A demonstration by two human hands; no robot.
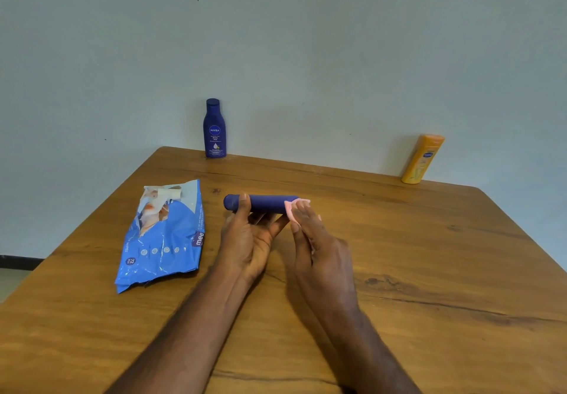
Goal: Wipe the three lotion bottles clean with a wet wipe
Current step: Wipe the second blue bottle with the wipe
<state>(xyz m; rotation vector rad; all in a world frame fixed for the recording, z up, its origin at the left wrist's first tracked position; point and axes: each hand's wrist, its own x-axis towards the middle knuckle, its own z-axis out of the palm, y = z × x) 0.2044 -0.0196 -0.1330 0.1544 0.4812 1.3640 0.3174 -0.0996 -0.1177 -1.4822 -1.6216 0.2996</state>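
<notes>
My left hand (248, 234) cradles the dark blue, matte plastic lotion bottle (264, 204) sideways, thumb over its capped end, fingers curled beneath. My right hand (316, 240) pinches a small crumpled pale pink wet wipe (291, 208) against the bottle's far end. To wipe well, I judge I should roll the bottle in my left hand while drawing the wipe along its smooth cylinder toward the cap, pressing lightly. Left of that hand lies the crinkled, glossy blue plastic pack of wipes (162, 237), torn open. Beyond both hands, at the brown wood-grain counter (429, 255) edge, stand a curved dark blue labelled lotion bottle (214, 130) and, far right, a yellow-orange flat-sided lotion bottle (423, 160).
</notes>
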